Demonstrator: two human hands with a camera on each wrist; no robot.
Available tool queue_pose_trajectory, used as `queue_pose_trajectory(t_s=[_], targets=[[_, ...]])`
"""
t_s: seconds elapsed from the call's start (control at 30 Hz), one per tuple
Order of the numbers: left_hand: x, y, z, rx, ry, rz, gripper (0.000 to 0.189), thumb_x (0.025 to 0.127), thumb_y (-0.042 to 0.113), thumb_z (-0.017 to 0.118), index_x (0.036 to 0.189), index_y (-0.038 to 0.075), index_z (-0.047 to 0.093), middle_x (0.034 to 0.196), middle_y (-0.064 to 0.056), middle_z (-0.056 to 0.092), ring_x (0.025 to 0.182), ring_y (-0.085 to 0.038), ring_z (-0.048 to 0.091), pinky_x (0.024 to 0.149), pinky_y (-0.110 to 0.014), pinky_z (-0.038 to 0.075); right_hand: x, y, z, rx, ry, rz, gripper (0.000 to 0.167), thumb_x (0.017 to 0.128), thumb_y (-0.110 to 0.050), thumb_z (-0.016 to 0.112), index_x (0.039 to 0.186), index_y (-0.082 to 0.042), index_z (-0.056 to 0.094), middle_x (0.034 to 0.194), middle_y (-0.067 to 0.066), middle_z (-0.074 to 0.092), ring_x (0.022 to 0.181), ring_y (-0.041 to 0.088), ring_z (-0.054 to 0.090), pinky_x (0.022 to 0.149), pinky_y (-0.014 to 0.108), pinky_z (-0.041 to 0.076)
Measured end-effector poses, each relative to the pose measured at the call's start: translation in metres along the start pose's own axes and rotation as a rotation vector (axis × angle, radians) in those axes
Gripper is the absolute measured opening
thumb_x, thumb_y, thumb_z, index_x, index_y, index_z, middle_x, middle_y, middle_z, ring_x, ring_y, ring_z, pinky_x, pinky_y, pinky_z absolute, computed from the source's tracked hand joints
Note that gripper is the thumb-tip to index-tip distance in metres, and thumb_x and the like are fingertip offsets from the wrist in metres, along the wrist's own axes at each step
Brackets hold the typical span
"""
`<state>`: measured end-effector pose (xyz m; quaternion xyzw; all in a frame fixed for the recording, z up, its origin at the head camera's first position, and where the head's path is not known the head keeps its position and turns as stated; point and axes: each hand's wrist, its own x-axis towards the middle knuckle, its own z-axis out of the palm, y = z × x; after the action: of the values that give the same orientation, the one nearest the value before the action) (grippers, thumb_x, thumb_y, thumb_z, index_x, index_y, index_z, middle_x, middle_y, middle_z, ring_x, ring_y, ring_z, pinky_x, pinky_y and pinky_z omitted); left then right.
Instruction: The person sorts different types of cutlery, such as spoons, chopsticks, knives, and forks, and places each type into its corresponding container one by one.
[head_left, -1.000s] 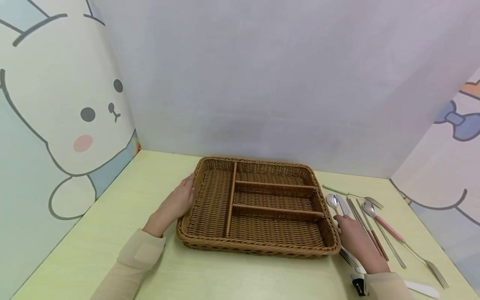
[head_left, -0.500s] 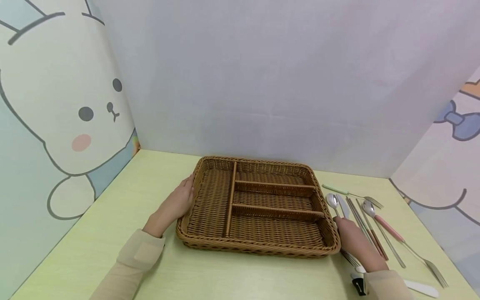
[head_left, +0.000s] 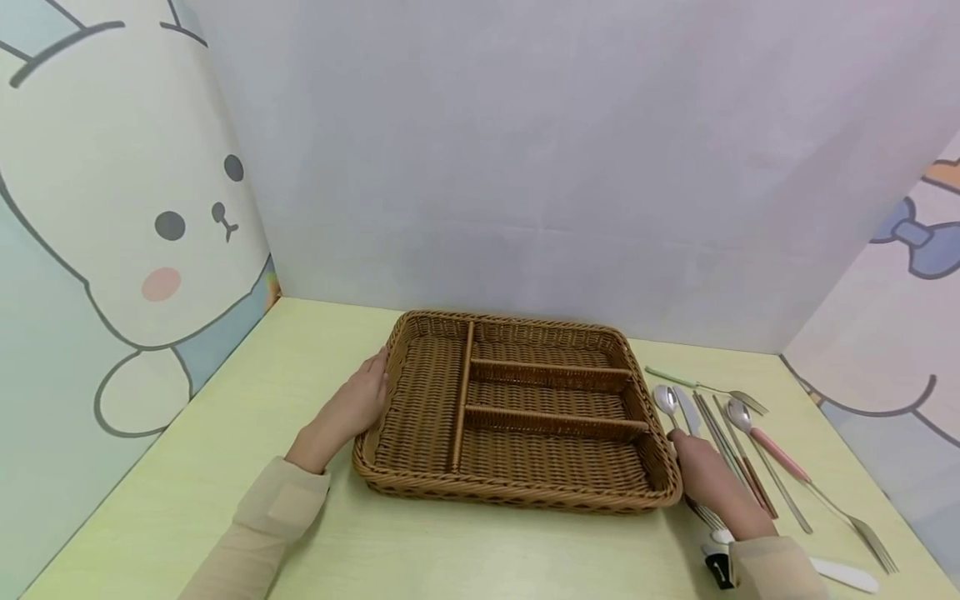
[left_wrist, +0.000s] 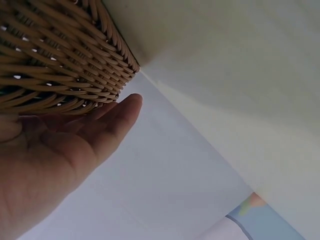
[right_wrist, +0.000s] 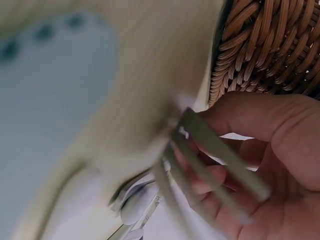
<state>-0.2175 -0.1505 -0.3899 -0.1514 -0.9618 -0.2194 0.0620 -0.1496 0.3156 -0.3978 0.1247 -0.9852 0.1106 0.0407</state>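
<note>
A brown wicker basket (head_left: 517,497) with several compartments sits on the table. My left hand (head_left: 352,404) lies along its left side; in the left wrist view its straight fingers (left_wrist: 122,125) touch the woven wall. Beside the basket's right front corner, my right hand (head_left: 708,479) pinches a metal fork (right_wrist: 225,155) between thumb and fingers. The fork's tines point back toward the wrist, and most of its handle is hidden by the hand. Just past this hand lie a spoon (head_left: 665,400) and a table knife (head_left: 687,412).
Chopsticks (head_left: 722,442), a pink-handled spoon (head_left: 780,456), a silver fork (head_left: 868,540) and a green-handled fork (head_left: 672,379) lie to the right. A white handle (head_left: 843,575) is near the right sleeve. Behind the table stands a pale wall (head_left: 525,167).
Both hands and the basket stay in practically the same place. Only a slight shift of the head view shows.
</note>
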Motion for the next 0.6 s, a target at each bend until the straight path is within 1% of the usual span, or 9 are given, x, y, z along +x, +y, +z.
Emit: queue_pose_trajectory(t_s=[0.1,0.2,0.27,0.4,0.53,0.6], targets=[[0.0002,0.0011,-0.0006,-0.005,-0.005,0.002,0.048,0.099,0.009,0.03,0.14,-0.014,0.018,0.14,-0.033,0.029,0.127,-0.044,0.034,0.098,-0.052,0.039,0.0004,0.0009,-0.0002,0.012,0.037,0.001,0.019,0.074,0.01,0.058,0.092,0.009,0.054,0.071,0.013,0.059,0.064,0.027,0.058,0.055,0.038,0.048],[0.0003,0.0014,-0.0004,-0.011,-0.016,-0.008,0.049,0.099,0.01,0.029,0.14,-0.013,0.017,0.14,-0.033,0.029,0.127,-0.044,0.034,0.098,-0.053,0.039,0.0004,0.002,-0.0003,0.016,0.06,0.01,0.018,0.072,0.011,0.059,0.089,0.009,0.055,0.072,0.015,0.062,0.066,0.03,0.06,0.057,0.04,0.05],[0.0003,0.0013,0.0001,-0.01,-0.023,-0.016,0.049,0.099,0.01,0.028,0.141,-0.013,0.016,0.14,-0.033,0.029,0.127,-0.044,0.034,0.099,-0.052,0.039,0.0009,0.0028,-0.0004,0.017,0.053,0.029,0.015,0.073,0.009,0.06,0.087,0.008,0.055,0.072,0.015,0.061,0.066,0.029,0.06,0.056,0.039,0.048],[0.0001,0.001,0.0007,0.002,-0.02,-0.015,0.049,0.099,0.01,0.028,0.14,-0.013,0.016,0.14,-0.033,0.03,0.127,-0.044,0.035,0.097,-0.052,0.04,0.0016,0.0036,-0.0015,0.017,0.011,0.075,0.01,0.074,0.006,0.059,0.084,0.005,0.055,0.073,0.014,0.06,0.065,0.025,0.057,0.053,0.036,0.044],[0.0001,0.0004,0.0015,0.005,-0.014,-0.013,0.049,0.099,0.01,0.028,0.14,-0.013,0.016,0.14,-0.033,0.03,0.127,-0.044,0.035,0.097,-0.052,0.04,0.0017,0.004,-0.0041,0.026,-0.022,0.109,0.009,0.072,0.007,0.056,0.081,0.004,0.054,0.067,0.008,0.054,0.059,0.019,0.047,0.05,0.031,0.036],[0.0,0.0,0.0022,0.006,-0.013,-0.014,0.049,0.099,0.01,0.028,0.14,-0.013,0.016,0.14,-0.033,0.03,0.127,-0.044,0.035,0.098,-0.052,0.04,0.0012,0.0038,-0.006,0.034,-0.038,0.124,0.013,0.071,0.007,0.054,0.084,0.006,0.054,0.065,0.006,0.05,0.057,0.017,0.042,0.049,0.029,0.034]])
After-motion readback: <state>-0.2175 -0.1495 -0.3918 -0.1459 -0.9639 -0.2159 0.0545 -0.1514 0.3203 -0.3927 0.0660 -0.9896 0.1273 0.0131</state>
